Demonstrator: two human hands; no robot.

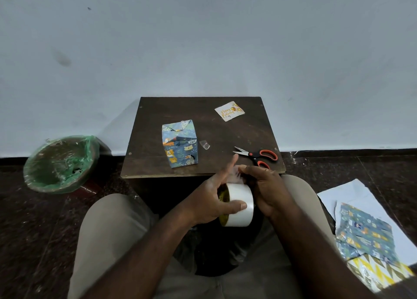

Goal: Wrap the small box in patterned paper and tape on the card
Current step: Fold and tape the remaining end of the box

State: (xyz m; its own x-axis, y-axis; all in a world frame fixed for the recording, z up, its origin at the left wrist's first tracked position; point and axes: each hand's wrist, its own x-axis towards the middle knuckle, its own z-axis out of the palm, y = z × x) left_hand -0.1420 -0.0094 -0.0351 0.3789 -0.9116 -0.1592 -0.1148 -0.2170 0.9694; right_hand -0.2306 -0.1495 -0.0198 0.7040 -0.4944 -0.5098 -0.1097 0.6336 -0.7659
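The small box (179,145), wrapped in blue animal-print paper, lies on the dark wooden table (225,131) left of centre. A white "Happy Birthday" card (229,110) rests at the table's far right. My left hand (214,195) grips a roll of clear tape (239,205) just below the table's near edge, thumb across the roll and index finger pointing up. My right hand (264,186) pinches the loose tape end at the top of the roll.
Orange-handled scissors (259,155) lie at the table's near right, and a small cut tape piece (205,144) lies beside the box. A green-lined bin (59,163) stands on the floor to the left. Spare wrapping sheets (365,228) lie on the floor at right.
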